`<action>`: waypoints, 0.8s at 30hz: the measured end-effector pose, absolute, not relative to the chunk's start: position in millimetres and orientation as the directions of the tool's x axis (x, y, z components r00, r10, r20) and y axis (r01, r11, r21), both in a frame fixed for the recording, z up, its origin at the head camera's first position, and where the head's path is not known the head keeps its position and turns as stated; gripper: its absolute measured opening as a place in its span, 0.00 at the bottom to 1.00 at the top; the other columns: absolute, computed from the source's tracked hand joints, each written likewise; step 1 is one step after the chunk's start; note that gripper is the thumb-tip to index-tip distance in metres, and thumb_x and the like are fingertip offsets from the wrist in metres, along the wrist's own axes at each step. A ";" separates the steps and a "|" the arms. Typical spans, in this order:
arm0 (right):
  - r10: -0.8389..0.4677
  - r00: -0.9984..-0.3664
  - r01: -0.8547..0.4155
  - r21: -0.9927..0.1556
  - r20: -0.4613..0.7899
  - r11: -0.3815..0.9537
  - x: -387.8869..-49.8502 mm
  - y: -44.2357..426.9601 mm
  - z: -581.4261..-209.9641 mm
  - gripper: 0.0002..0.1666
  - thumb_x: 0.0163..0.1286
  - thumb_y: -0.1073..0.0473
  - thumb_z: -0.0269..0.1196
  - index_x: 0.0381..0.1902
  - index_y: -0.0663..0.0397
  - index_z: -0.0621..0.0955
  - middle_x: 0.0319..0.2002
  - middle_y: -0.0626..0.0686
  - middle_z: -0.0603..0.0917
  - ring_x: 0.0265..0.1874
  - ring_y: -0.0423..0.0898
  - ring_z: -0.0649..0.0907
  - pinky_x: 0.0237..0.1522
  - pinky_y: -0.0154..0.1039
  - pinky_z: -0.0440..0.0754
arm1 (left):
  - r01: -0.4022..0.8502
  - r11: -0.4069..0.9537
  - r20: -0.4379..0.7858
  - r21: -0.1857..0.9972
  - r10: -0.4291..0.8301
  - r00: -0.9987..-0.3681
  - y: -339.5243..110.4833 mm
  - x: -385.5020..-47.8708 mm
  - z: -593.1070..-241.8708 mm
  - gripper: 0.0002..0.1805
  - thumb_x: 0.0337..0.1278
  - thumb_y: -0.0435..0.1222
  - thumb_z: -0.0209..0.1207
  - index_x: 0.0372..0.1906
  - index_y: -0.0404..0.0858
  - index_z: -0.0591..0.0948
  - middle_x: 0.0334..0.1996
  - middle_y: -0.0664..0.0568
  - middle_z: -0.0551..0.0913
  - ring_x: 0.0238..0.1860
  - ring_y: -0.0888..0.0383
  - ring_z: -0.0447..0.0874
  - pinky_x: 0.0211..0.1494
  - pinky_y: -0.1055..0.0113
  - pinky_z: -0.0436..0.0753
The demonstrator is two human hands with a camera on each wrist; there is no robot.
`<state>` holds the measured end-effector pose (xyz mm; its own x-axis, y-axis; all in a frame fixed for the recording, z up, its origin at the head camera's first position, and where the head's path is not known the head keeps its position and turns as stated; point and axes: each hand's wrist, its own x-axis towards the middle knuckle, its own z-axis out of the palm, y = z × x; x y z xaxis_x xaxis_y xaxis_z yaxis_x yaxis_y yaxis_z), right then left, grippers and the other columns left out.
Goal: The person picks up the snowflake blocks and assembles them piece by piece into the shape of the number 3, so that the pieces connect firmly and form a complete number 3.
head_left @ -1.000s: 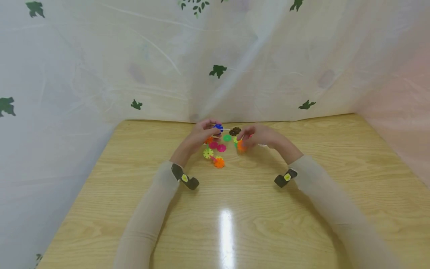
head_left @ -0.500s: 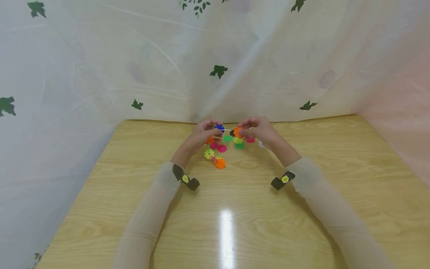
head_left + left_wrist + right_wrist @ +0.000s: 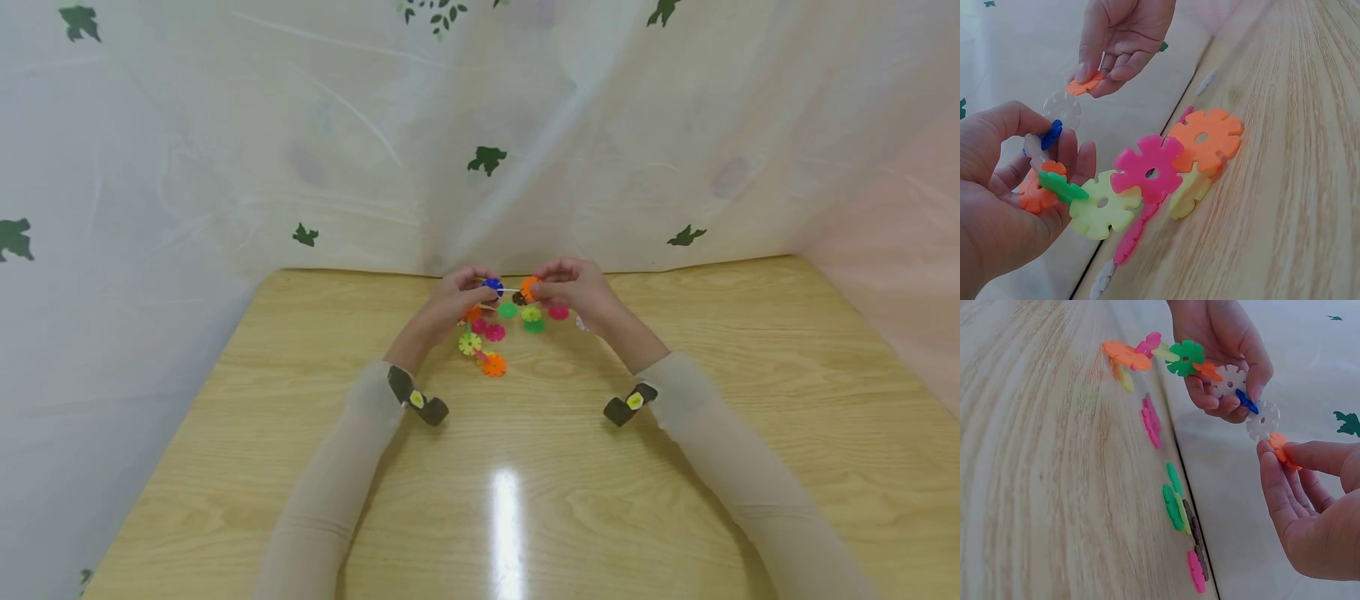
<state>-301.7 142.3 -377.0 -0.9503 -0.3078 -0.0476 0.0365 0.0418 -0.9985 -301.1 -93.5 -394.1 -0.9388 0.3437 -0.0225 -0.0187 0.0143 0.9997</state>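
My left hand (image 3: 448, 302) pinches a blue snowflake disc (image 3: 1052, 134) in a chain of interlocked plastic snowflake discs. From that hand the chain hangs toward the table through a white, an orange (image 3: 1037, 190), a green (image 3: 1063, 187), a yellow (image 3: 1105, 206) and a pink disc (image 3: 1147, 167), down to an orange disc (image 3: 1207, 140) at its low end. On the blue disc's other side a white disc (image 3: 1264, 420) sticks out edge-on in the head view. My right hand (image 3: 585, 292) pinches another orange disc (image 3: 1283, 450) against this white disc's edge; how deep the slots engage cannot be told.
Loose discs lie on the wooden table (image 3: 510, 450) below the hands: green (image 3: 507, 310), yellow (image 3: 532, 313), pink (image 3: 558, 312) and brown (image 3: 1194, 528) ones. A white disc (image 3: 581, 323) lies by the right wrist. A patterned cloth (image 3: 360, 167) hangs behind the table's far edge.
My right hand has lifted the orange disc from near the loose discs and brought it left and up to the white disc. My left hand has stayed nearly still with the chain.
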 end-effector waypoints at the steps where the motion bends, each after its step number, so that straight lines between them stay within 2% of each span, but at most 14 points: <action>1: -0.309 -0.950 0.038 -0.998 -0.049 0.041 -301.4 141.9 -377.0 0.13 0.70 0.70 0.64 0.50 0.67 0.77 0.34 0.46 0.86 0.34 0.42 0.88 0.43 0.36 0.90 | -0.018 0.012 -0.021 1.000 0.343 -0.939 -93.2 -301.4 -394.5 0.15 0.69 0.25 0.55 0.58 0.26 0.75 0.38 0.50 0.82 0.38 0.56 0.84 0.53 0.56 0.90; 5: -0.313 -0.948 0.039 -0.998 -0.050 0.040 -300.7 140.6 -377.6 0.12 0.71 0.69 0.64 0.50 0.66 0.77 0.35 0.46 0.87 0.34 0.42 0.88 0.45 0.38 0.90 | -0.018 0.007 -0.020 1.000 0.344 -0.939 -92.7 -301.6 -395.3 0.13 0.69 0.25 0.55 0.55 0.29 0.76 0.39 0.49 0.82 0.38 0.55 0.84 0.52 0.57 0.90; 13: -0.292 -0.955 0.042 -0.998 -0.056 0.051 -298.6 139.1 -377.3 0.09 0.72 0.68 0.64 0.48 0.63 0.78 0.36 0.48 0.86 0.35 0.44 0.88 0.52 0.46 0.89 | -0.034 0.001 -0.033 0.999 0.350 -0.936 -91.0 -301.3 -395.9 0.15 0.69 0.25 0.54 0.58 0.27 0.75 0.51 0.30 0.78 0.45 0.45 0.83 0.53 0.57 0.89; 18: -0.284 -0.957 0.039 -0.998 -0.054 0.058 -297.9 138.6 -376.8 0.10 0.72 0.67 0.64 0.48 0.64 0.78 0.37 0.48 0.86 0.35 0.45 0.89 0.57 0.53 0.86 | -0.049 -0.007 -0.044 0.999 0.345 -0.937 -89.9 -301.8 -396.4 0.14 0.69 0.25 0.54 0.57 0.29 0.76 0.48 0.35 0.80 0.47 0.43 0.82 0.51 0.60 0.90; 20: -0.282 -0.958 0.037 -0.998 -0.052 0.057 -297.7 138.3 -376.7 0.10 0.72 0.67 0.64 0.49 0.64 0.78 0.37 0.48 0.86 0.35 0.45 0.89 0.57 0.53 0.86 | -0.055 -0.011 -0.048 0.998 0.346 -0.937 -89.5 -302.1 -396.8 0.14 0.69 0.25 0.54 0.56 0.29 0.76 0.48 0.34 0.80 0.47 0.43 0.82 0.50 0.61 0.90; 24: -0.282 -0.958 0.041 -0.998 -0.054 0.053 -297.6 137.5 -376.7 0.10 0.72 0.67 0.64 0.49 0.64 0.78 0.36 0.48 0.86 0.35 0.44 0.89 0.53 0.48 0.89 | -0.068 -0.015 -0.059 0.998 0.351 -0.934 -89.2 -302.4 -397.3 0.13 0.69 0.25 0.54 0.56 0.30 0.76 0.56 0.25 0.75 0.49 0.41 0.81 0.50 0.62 0.90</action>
<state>-297.6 137.5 -376.7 -0.9580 -0.2818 -0.0541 0.0409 0.0528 -0.9978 -302.4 -89.2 -397.3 -0.9345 0.3512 -0.0587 -0.0682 -0.0147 0.9976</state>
